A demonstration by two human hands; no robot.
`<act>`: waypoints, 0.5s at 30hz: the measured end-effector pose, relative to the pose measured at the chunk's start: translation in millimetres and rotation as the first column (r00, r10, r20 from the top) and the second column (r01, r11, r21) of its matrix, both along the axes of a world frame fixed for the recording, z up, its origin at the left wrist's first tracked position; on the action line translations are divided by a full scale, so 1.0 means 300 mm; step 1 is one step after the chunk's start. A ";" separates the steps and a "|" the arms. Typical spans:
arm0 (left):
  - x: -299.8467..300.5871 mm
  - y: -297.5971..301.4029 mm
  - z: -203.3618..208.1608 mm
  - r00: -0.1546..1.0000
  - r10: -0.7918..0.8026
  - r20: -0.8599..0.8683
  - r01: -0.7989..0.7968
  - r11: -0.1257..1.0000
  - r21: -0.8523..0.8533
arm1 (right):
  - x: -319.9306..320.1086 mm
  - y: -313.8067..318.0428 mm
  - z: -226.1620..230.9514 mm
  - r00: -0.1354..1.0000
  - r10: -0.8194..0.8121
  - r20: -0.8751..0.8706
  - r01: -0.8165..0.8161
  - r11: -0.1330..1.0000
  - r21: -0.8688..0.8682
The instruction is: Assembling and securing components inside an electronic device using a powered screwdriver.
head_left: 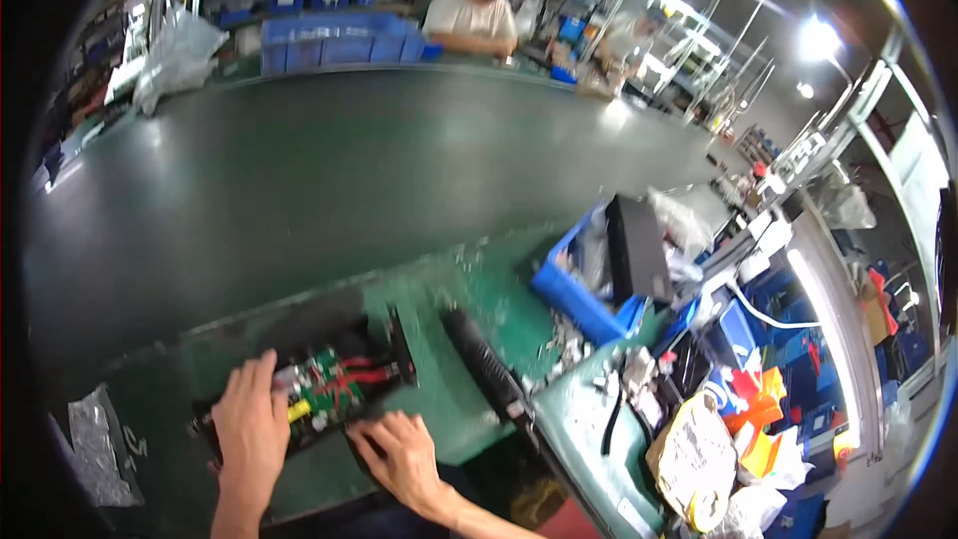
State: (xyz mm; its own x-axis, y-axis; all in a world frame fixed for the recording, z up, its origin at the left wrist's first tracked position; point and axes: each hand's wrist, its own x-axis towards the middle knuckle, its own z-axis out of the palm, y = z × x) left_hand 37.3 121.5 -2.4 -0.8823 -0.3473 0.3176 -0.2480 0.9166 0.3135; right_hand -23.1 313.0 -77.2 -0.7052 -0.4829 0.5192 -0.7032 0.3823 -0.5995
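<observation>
The left hand (251, 421) lay over the left end of an open black case (404, 354), lower left of the frame, on the green surface (449, 414). The right hand (401, 457), fingers bent, was at its near edge. I could not tell whether either gripped. Red wires (369, 375) crossed a green circuit board (327, 379) inside.

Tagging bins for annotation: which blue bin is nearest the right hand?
The blue bin on the near green bench, beyond the right hand, with a black box at its right side. The big blue containers sit farther off, across the dark surface.
</observation>
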 end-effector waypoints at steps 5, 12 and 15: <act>0.016 -0.003 -0.007 0.999 -0.042 0.008 0.042 0.999 0.014 | 0.024 0.007 -0.012 1.000 -0.025 -0.009 0.025 1.000 0.012; -0.005 -0.017 0.005 0.999 -0.038 0.019 0.038 0.999 0.012 | -0.007 -0.014 0.002 1.000 -0.031 0.003 0.031 0.999 0.015; -0.013 -0.010 0.021 0.999 -0.029 0.037 0.028 0.999 0.028 | -0.018 -0.017 -0.005 0.998 -0.052 0.034 0.053 0.999 -0.013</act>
State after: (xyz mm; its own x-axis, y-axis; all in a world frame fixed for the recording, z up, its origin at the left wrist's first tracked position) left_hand 33.5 118.4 3.8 -0.9030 -0.3299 0.2751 -0.2337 0.9147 0.3297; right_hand -28.5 307.8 -78.7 -0.7466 -0.4378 0.5010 -0.6616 0.4094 -0.6282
